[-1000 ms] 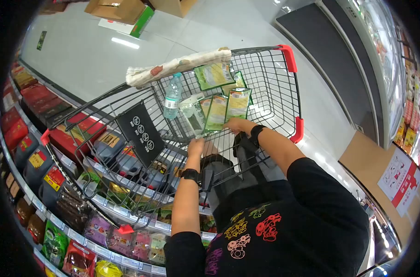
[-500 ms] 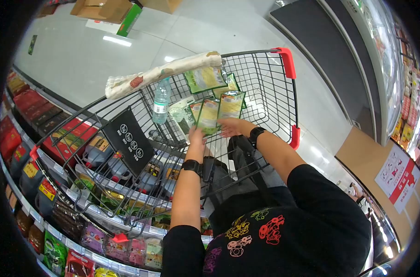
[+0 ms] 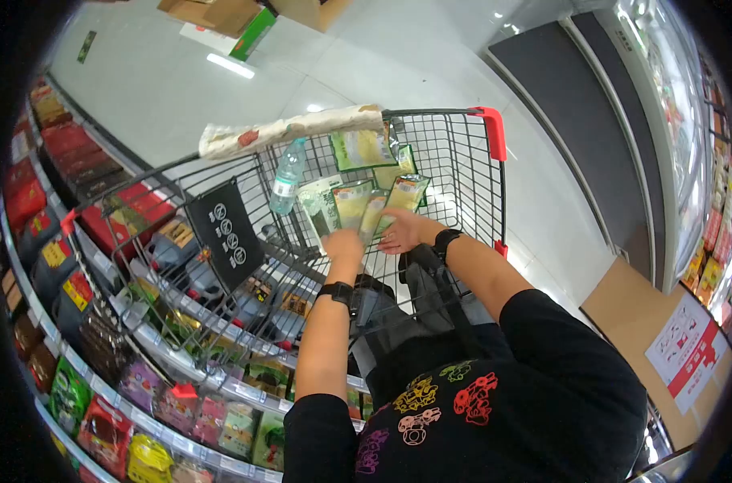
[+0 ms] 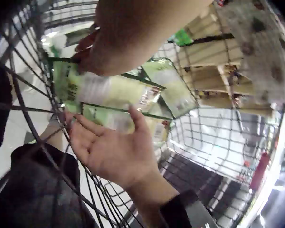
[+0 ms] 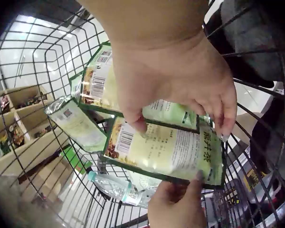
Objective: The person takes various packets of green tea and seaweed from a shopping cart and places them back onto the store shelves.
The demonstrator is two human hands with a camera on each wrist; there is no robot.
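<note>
Cardboard box [image 3: 213, 14]: on the pale floor [image 3: 358, 68]
Poster [image 3: 688, 352]: red-and-white, on brown panel [image 3: 623, 302]
Red boxes [image 3: 70, 137]: along the shelving [image 3: 139, 414]

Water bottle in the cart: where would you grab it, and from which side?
Probably the middle of the water bottle, coming from above, thumb and fingers on opposite sides. Its slim, round body suits a wrap-around hold, and nothing covers its middle in the head view. Its cap sits near the patterned cloth and a white-and-green pouch lies beside its lower end.
</note>
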